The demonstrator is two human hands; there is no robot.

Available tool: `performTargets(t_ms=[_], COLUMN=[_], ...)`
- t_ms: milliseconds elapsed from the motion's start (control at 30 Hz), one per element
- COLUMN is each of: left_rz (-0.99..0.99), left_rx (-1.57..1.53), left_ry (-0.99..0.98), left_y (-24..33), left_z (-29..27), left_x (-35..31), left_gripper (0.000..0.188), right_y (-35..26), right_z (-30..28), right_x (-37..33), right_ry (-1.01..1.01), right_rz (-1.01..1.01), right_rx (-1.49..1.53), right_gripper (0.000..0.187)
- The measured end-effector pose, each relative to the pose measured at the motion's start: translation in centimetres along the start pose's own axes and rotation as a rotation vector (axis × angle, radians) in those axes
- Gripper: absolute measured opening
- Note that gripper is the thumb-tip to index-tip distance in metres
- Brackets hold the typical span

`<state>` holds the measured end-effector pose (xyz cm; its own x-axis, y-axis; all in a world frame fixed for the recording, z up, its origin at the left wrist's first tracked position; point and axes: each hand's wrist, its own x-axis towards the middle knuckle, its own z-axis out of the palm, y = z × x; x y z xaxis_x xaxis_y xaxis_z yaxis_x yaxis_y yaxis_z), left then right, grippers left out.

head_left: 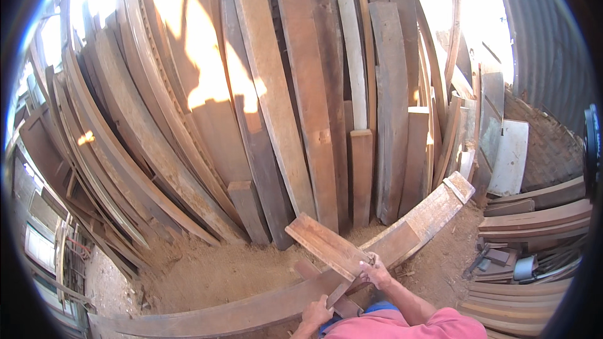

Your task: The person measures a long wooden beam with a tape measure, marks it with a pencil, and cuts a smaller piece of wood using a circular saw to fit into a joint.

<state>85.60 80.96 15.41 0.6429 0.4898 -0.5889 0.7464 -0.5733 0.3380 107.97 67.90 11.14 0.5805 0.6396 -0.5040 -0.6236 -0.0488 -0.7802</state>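
Observation:
My right hand [375,271] is closed on the near right end of a short reddish-brown board [328,245], which slants up to the left. In my left hand [318,311], lower down, is a narrow dark flat piece [338,292]; its upper end reaches the underside of the board's near end. Whether it is wood or a tool cannot be told. Beneath both hands a long plank [251,304] runs from the lower left, and a pale, worn plank [433,213] stretches off to the upper right. Another short brown piece [306,269] crosses under the board.
Many tall boards [301,88] lean upright along the far side. Stacked planks [534,220] lie at the right, with a hammer-like tool [477,260] and a light blue can-like object [524,268] among wood pieces. Sawdust covers the ground [207,276]. A corrugated sheet [553,44] stands upper right.

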Motion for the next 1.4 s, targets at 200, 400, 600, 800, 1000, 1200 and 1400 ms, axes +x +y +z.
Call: performTargets(t_ms=[200,400,600,800,1000,1200,1400], left_rz=[-0.1,-0.137,0.034,0.278,0.088,-0.054,-0.058], left_rx=[-0.014,-0.061,-0.102,-0.117,0.022,0.123,0.104], left_ry=[0.034,-0.034,-0.079,0.354,0.416,0.538,0.606], left_y=[2.3,2.4,0.4,-10.2,-20.4,-28.8,-27.5], left_z=[1.5,2.3,-0.5,0.8,-2.4,-1.7,-2.8], left_x=[0.3,0.5,-0.6,1.7,-0.5,-2.4,-3.3], left_gripper=[0.052,0.062,0.071,0.077,0.086,0.092,0.077], right_y=[1.9,3.6,5.0,5.9,6.6,8.1,8.7], right_z=[1.7,1.3,1.4,1.9,3.3,5.4,6.9], right_x=[1.8,3.8,4.1,3.8,3.3,3.2,3.5], right_ry=[-0.109,-0.037,0.022,0.173,0.303,0.574,0.689], right_rz=[0.055,0.355,0.328,0.233,0.104,-0.086,-0.065], right_rx=[-0.034,0.151,0.031,-0.07,-0.071,-0.187,-0.395], right_gripper=[0.033,0.026,0.031,0.041,0.051,0.054,0.058])
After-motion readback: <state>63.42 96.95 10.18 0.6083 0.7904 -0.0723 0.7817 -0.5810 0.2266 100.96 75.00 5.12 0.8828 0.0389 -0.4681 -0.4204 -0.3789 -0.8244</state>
